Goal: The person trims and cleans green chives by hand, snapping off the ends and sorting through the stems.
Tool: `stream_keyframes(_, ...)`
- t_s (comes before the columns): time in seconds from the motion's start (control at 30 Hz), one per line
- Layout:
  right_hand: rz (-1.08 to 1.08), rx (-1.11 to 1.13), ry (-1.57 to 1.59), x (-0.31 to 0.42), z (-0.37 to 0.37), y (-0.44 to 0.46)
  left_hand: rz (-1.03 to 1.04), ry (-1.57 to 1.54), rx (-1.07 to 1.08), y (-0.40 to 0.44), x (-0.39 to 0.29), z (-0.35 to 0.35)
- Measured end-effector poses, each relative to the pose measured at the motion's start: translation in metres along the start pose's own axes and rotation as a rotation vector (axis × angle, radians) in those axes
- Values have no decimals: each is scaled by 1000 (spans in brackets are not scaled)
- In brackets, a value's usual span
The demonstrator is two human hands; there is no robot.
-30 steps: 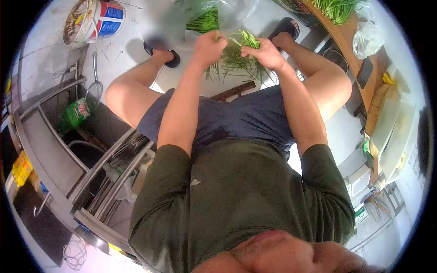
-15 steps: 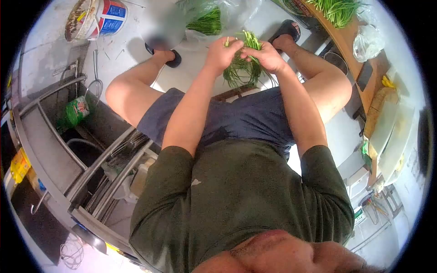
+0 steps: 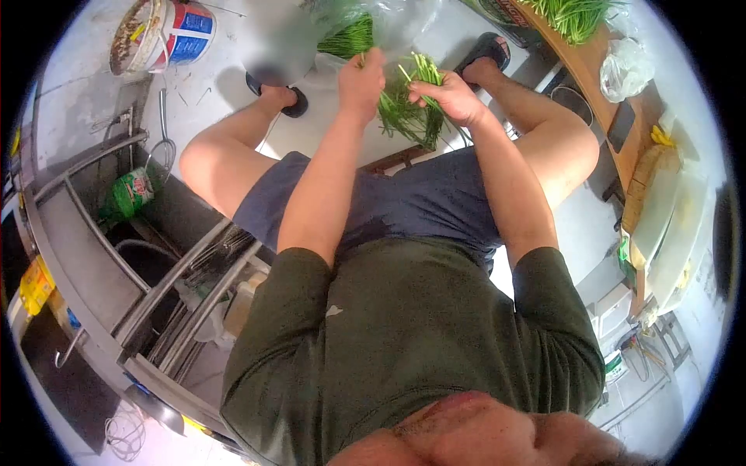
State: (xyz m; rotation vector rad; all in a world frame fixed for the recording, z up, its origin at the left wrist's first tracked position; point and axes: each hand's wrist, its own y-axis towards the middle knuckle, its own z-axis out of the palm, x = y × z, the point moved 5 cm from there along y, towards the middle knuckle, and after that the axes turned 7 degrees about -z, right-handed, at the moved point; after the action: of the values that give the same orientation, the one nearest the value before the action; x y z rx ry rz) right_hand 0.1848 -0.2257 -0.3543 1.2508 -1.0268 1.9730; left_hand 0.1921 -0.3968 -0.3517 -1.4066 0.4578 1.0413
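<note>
My left hand (image 3: 362,84) is closed in a pinch, with what looks like a thin green stem at its fingertips, just below the bagged greens (image 3: 347,37). To its right, my right hand (image 3: 452,96) is wrapped round a bunch of green stems (image 3: 423,71). Pale cut ends stick up from that grip. Long, thin leaves (image 3: 412,120) lie or hang below and between the hands, in front of my shorts. The two hands are apart.
A stained bucket (image 3: 186,35) stands at the upper left. More greens (image 3: 571,17), a plastic bag (image 3: 625,68) and a dark phone (image 3: 621,126) lie on the wooden surface at the right. A metal rack (image 3: 144,311) with a green bottle (image 3: 130,192) is at the left.
My left hand came in to the bunch in my right hand, then moved away up and to the left. My right hand stays around the stems, nearly in place.
</note>
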Motion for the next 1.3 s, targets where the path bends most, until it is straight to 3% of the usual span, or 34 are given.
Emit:
stream_keyframes(0.17,5,-6,75,-7,1,3,75,403,124,-15,-7,15)
stream_keyframes(0.27,17,-33,87,-17,-4,4,33,69,45,-3,4,9)
stream_keyframes(0.37,1,-9,85,-5,0,2,34,132,-5,-2,-1,7)
stream_keyframes(0.47,4,15,69,-4,2,2,146,482,115,-24,-26,21)
stream_keyframes(0.57,25,18,68,-9,1,5,163,405,144,-29,-32,28)
stream_keyframes(0.67,44,-26,95,-6,2,1,57,157,135,-15,-12,14)
stream_keyframes(0.77,33,-61,120,-4,1,1,-139,-126,-20,-10,-2,3)
stream_keyframes(0.87,27,-40,80,-7,0,3,-42,153,108,-11,4,7)
stream_keyframes(0.97,10,-10,37,-10,0,5,-31,179,323,-20,-3,23)
stream_keyframes(1.07,7,-1,15,-10,0,3,-1,146,143,-25,-13,26)
stream_keyframes(1.3,-9,23,-64,-18,-1,6,-14,235,226,-24,-16,30)
